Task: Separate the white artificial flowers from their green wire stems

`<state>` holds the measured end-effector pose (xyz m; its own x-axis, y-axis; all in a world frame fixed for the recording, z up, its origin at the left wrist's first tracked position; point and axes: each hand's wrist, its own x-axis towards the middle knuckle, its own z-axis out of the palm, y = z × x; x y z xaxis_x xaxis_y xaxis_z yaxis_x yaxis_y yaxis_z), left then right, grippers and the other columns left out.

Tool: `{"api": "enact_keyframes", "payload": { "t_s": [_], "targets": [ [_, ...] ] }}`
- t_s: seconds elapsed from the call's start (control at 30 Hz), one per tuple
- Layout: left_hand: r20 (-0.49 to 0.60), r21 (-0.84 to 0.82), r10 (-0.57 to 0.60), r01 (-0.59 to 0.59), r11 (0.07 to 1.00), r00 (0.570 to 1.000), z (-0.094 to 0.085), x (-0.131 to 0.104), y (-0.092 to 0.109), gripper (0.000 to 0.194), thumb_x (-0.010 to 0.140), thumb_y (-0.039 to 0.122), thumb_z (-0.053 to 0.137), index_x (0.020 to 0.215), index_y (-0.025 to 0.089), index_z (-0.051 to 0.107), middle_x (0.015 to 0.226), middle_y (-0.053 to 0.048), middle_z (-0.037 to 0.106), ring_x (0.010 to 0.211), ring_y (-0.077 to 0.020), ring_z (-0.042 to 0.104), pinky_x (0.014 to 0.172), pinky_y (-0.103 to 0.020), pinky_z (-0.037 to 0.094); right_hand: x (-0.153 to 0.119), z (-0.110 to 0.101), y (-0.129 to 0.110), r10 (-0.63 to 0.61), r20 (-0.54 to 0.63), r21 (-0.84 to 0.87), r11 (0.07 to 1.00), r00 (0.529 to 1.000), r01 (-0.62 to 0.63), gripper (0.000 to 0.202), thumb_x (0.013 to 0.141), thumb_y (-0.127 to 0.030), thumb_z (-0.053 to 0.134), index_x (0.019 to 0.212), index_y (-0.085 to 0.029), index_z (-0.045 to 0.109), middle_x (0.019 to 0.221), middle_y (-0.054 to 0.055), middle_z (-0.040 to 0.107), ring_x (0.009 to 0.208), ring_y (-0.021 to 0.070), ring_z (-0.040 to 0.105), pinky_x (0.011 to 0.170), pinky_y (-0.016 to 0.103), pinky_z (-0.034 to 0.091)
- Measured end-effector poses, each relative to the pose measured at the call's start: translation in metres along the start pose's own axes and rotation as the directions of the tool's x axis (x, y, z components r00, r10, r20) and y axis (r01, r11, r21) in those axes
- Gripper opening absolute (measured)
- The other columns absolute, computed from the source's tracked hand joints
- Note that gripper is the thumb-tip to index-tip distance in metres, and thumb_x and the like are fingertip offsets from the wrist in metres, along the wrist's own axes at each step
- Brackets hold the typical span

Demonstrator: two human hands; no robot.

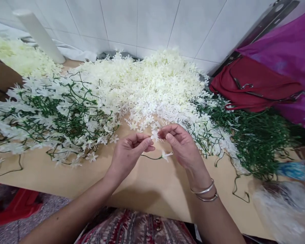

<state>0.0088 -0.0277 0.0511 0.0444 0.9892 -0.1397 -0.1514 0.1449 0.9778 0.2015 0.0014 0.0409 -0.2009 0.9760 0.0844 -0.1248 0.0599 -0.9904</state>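
Near the middle of the table my left hand [134, 147] pinches a thin green stem [152, 157], which runs out to the right and ends in a white flower [166, 156]. Another small white flower [155, 135] is between the fingertips of both hands. My right hand [179, 142] has its thumb and fingers curled beside this flower; whether it grips it is hard to tell. Behind the hands lies a large heap of loose cream-white blossoms [152, 78]. White flowers on green stems [63, 115] are piled to the left.
Green stems [261, 139] lie in a heap at the right, below a red bag [256, 83]. Clear plastic [287, 210] sits at the table's [155, 193] right front. A white roll [39, 35] stands back left, and a red stool [17, 205] is below the table.
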Motion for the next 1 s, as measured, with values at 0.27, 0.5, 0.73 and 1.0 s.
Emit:
{"api": "enact_keyframes", "payload": {
  "t_s": [0.27,0.5,0.73,1.0],
  "targets": [
    [-0.004,-0.051,-0.082,0.082,0.995,0.997,0.009,0.012,0.005,0.03,0.078,0.043,0.085,0.079,0.015,0.072,0.071,-0.001,0.074,0.064,-0.014,0.072,0.068,-0.027,0.062,-0.004,0.012,-0.009,-0.18,-0.085,-0.24,0.958,0.98,0.155,0.018,0.099,-0.042,0.067,0.1,-0.026,0.075,0.103,0.006,0.074,0.102,0.0221,0.067,0.096,0.039,0.053],
    [0.006,0.197,0.05,-0.05,0.979,0.999,-0.001,0.005,0.0,0.017,0.087,0.033,0.076,0.084,0.017,0.071,0.073,-0.001,0.073,0.067,-0.0137,0.07,0.064,-0.023,0.054,0.0,0.003,0.0,0.069,-0.021,-0.035,0.997,0.997,-0.07,0.027,0.088,-0.042,0.082,0.107,-0.026,0.074,0.102,0.004,0.075,0.096,0.0193,0.07,0.093,0.036,0.056],
    [0.09,0.414,0.105,-0.133,0.901,0.99,-0.019,-0.016,-0.007,0.013,0.091,0.029,0.071,0.085,0.018,0.073,0.074,0.0,0.072,0.066,-0.0128,0.064,0.062,-0.023,0.047,0.001,-0.001,0.008,0.155,0.258,-0.113,0.985,0.954,-0.13,0.016,0.085,-0.031,0.085,0.099,-0.025,0.081,0.097,0.003,0.074,0.091,0.0167,0.067,0.084,0.033,0.054],
    [0.053,0.293,0.008,-0.024,0.956,0.999,-0.029,-0.035,-0.021,0.016,0.094,0.034,0.071,0.09,0.019,0.074,0.079,-0.001,0.073,0.071,-0.0135,0.067,0.068,-0.023,0.052,-0.002,0.01,0.013,0.153,0.375,-0.147,0.984,0.914,-0.105,0.004,0.089,-0.026,0.08,0.092,-0.024,0.079,0.095,0.004,0.073,0.09,0.0167,0.069,0.081,0.032,0.054]
  ]
}}
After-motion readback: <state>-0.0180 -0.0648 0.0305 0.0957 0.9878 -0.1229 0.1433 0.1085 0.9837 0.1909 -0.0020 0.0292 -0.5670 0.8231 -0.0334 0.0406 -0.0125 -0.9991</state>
